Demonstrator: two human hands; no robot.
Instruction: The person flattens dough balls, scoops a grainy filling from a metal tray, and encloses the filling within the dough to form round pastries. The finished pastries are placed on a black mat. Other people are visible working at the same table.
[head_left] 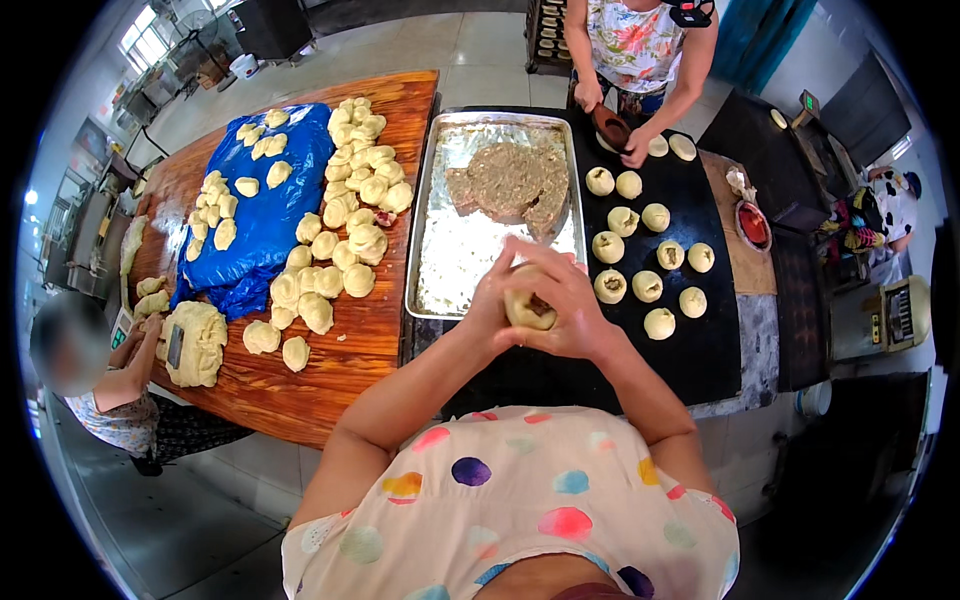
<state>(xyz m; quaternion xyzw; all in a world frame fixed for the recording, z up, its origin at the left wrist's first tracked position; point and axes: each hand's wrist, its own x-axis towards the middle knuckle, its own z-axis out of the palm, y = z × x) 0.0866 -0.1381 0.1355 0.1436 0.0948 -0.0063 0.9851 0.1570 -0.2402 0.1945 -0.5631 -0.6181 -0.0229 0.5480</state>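
Both my hands are wrapped round a pale dough ball (526,312), holding it over the near right corner of the metal tray. My left hand (486,302) cups its left side with the fingers closed about it. Curled over the top and right side is my right hand (575,312). Brown filling shows in the gap at the ball's top. In the tray (432,262) lies a large mound of brownish filling (505,180), just beyond my hands. To the right, several filled dough balls (610,286) sit on a black work surface (700,345), some with open tops.
Left, a wooden table (390,310) bears many dough pieces (315,312) and a blue plastic sheet (270,205). A person at far left handles a dough slab (200,340). Across from me, another person holds a brown mold (612,128) near flattened rounds. A red-filled bowl (752,226) stands right.
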